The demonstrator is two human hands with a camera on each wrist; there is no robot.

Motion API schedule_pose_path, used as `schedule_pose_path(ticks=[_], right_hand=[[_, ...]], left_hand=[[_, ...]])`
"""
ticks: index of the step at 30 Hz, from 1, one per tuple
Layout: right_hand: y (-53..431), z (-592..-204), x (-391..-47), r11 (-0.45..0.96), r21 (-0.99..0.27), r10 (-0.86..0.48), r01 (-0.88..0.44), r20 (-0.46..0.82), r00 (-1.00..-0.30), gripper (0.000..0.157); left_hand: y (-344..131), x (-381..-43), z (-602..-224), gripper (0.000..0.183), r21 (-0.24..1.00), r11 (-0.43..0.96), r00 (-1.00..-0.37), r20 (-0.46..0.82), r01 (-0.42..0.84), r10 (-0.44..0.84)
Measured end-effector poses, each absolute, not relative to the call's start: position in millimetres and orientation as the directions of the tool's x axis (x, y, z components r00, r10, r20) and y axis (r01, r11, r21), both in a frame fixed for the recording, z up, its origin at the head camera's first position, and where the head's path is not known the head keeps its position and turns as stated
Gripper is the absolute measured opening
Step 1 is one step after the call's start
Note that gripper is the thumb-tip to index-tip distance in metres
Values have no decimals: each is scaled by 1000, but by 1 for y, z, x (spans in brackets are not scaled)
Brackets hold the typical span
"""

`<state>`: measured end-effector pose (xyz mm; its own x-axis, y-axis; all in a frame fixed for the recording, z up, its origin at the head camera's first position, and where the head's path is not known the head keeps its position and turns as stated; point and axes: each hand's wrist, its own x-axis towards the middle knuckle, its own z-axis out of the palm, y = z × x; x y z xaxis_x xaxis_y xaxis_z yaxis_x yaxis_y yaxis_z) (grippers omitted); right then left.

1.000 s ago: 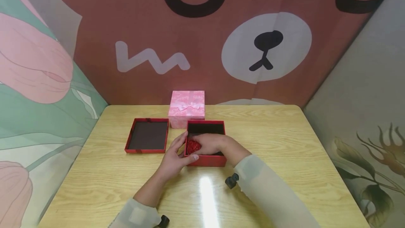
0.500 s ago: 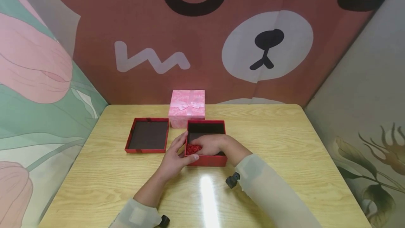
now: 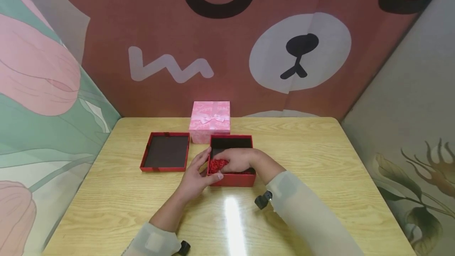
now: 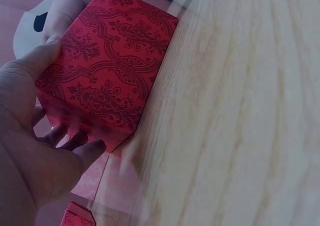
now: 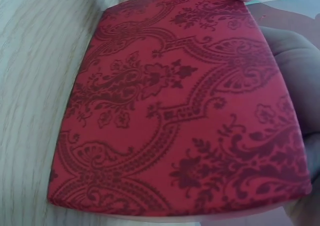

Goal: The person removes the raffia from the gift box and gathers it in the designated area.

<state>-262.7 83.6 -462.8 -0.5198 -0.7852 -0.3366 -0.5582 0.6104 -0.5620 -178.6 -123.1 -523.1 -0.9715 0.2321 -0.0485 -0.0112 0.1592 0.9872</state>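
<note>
In the head view an uncovered red gift box (image 3: 232,180) with a dark inside stands mid-table. My left hand (image 3: 193,179) steadies its near left corner, thumb at the front rim and fingers along the left side. The left wrist view shows that hand (image 4: 42,131) against the patterned red box (image 4: 107,51). My right hand (image 3: 236,160) reaches into the box, thumb and fingers around red shredded paper (image 3: 217,165) at the left; its fingertips are partly hidden. The box's front wall (image 5: 170,111) fills most of the right wrist view.
A red-rimmed lid (image 3: 167,152) lies dark inside up, left of the box. Right behind the box stands a pink gift box (image 3: 209,123) with a bow. The wooden table (image 3: 302,149) meets a printed wall at the back.
My right hand works the red shredded paper, which has gone from a compact clump to a looser spread. That hand has risen slightly. The left hand stays put at the corner.
</note>
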Motion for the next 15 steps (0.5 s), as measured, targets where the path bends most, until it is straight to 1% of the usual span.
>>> schedule_pose_path(ticks=[5, 15], right_hand=[[86, -456, -263, 614, -582, -777, -533, -327, -539, 50], [98, -435, -269, 650, -606, -727, -458, -322, -607, 60]], left_hand=[[-123, -178, -521, 96, 987, 163, -971, -40, -1, 234], [-124, -179, -525, 95, 984, 178, -968, -26, 20, 250]])
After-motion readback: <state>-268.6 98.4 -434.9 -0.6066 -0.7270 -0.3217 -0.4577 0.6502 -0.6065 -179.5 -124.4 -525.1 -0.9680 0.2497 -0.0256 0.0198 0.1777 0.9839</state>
